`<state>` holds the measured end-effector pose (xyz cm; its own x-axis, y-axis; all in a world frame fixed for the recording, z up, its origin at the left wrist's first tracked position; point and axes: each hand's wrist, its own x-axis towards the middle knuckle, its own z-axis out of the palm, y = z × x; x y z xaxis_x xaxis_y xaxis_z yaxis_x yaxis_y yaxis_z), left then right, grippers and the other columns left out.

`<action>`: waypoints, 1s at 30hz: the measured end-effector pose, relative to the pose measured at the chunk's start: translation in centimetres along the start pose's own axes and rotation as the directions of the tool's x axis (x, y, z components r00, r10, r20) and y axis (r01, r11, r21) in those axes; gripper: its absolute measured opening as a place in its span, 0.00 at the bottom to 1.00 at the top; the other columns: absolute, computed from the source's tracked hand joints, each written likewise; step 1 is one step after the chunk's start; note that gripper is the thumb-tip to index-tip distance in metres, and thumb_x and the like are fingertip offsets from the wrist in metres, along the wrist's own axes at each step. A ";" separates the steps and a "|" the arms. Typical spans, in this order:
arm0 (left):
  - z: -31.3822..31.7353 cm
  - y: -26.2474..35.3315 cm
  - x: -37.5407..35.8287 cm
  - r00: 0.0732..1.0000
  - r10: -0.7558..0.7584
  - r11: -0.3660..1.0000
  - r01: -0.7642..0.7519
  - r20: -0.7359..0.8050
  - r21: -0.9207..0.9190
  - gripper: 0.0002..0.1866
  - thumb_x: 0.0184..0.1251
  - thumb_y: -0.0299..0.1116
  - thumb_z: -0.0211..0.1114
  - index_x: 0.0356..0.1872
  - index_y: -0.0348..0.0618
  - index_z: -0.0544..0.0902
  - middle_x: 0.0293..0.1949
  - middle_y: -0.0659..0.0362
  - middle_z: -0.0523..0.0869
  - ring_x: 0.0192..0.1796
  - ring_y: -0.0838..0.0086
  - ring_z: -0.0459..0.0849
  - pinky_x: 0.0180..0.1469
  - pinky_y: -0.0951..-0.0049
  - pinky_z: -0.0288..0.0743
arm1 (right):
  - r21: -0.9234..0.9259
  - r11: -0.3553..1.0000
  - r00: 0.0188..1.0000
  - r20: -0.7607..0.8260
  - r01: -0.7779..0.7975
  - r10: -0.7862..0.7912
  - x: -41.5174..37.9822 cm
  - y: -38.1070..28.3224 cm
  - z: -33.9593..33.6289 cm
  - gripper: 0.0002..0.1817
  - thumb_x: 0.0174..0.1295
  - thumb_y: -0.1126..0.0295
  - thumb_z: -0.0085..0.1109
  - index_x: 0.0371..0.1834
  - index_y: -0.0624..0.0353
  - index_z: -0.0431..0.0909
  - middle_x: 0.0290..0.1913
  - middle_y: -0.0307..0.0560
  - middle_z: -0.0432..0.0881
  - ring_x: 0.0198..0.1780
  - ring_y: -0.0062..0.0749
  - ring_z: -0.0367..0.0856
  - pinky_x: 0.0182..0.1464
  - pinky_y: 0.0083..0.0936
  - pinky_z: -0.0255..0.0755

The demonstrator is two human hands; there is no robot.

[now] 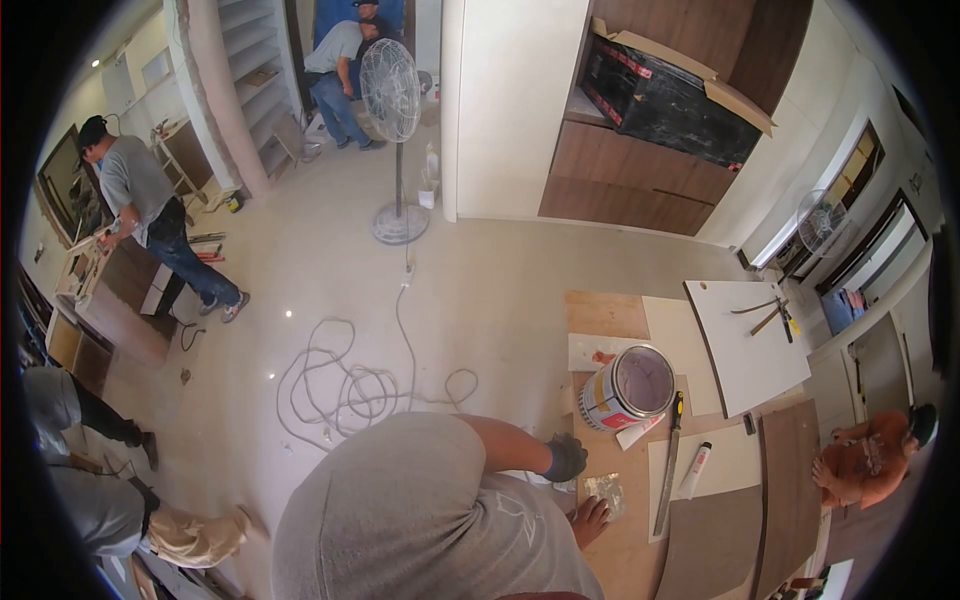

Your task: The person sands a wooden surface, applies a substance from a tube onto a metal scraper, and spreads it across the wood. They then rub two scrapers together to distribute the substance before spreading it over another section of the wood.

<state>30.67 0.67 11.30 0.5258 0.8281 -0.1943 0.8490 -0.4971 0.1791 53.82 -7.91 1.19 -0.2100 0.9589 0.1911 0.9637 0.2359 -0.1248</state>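
Observation:
My left hand point(567, 457), in a dark glove with a blue cuff, is closed over the near edge of the workbench; what its fingers hold, if anything, is hidden. My bare right hand point(590, 521) lies with its fingers spread at the lower edge of a small plate point(604, 493) with a patchy yellow-grey surface. Both are at the board-covered bench point(612, 455). Just beyond my hands stands an open paint can point(624, 388), its inside coated pale purple. Beside it lie a white tube point(640, 431), a long file point(671, 465) and a second white tube point(696, 470).
A white board point(745, 345) carries a hammer point(767, 319) and other tools. Brown panels point(710, 540) lie nearer. A coiled cable point(345, 385) spreads on the floor towards a standing fan point(391, 95). Several co-workers are around, one in orange point(868, 460) across the bench.

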 end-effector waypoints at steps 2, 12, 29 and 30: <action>0.2 0.0 0.1 1.000 -0.003 1.000 0.003 0.003 0.007 0.13 0.63 0.36 0.66 0.46 0.46 0.91 0.50 0.54 0.88 0.53 0.56 0.87 0.47 0.52 0.81 | 0.000 1.000 1.000 -0.001 0.002 -0.002 0.0 0.0 0.0 0.40 0.54 0.61 0.63 0.74 0.58 0.67 0.76 0.63 0.66 0.75 0.66 0.63 0.68 0.68 0.60; 0.9 -0.1 0.5 1.000 0.000 1.000 0.000 0.005 0.003 0.13 0.63 0.36 0.66 0.46 0.45 0.90 0.50 0.54 0.88 0.52 0.56 0.87 0.47 0.52 0.81 | 0.010 1.000 1.000 0.022 -0.007 0.007 0.1 -0.1 -0.4 0.40 0.54 0.61 0.62 0.75 0.57 0.67 0.76 0.63 0.66 0.76 0.66 0.63 0.70 0.68 0.59; 0.7 0.1 0.6 1.000 -0.024 1.000 0.024 0.010 -0.007 0.13 0.63 0.35 0.66 0.46 0.44 0.91 0.50 0.53 0.88 0.53 0.57 0.87 0.48 0.54 0.81 | 0.015 1.000 1.000 0.020 -0.018 0.018 0.1 -0.2 -0.4 0.40 0.54 0.62 0.63 0.74 0.57 0.67 0.76 0.62 0.66 0.76 0.65 0.63 0.70 0.67 0.59; 0.8 0.1 0.6 1.000 -0.023 1.000 0.023 0.009 -0.008 0.13 0.62 0.35 0.66 0.46 0.44 0.91 0.50 0.53 0.88 0.53 0.57 0.87 0.48 0.54 0.81 | 0.016 1.000 1.000 0.013 -0.015 0.015 0.1 -0.2 -0.4 0.40 0.54 0.62 0.63 0.74 0.57 0.67 0.76 0.62 0.66 0.75 0.65 0.63 0.70 0.67 0.59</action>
<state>31.13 0.89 10.43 0.5063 0.8370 -0.2073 0.8607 -0.4755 0.1821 53.70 -7.96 1.63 -0.1977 0.9642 0.1769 0.9640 0.2239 -0.1432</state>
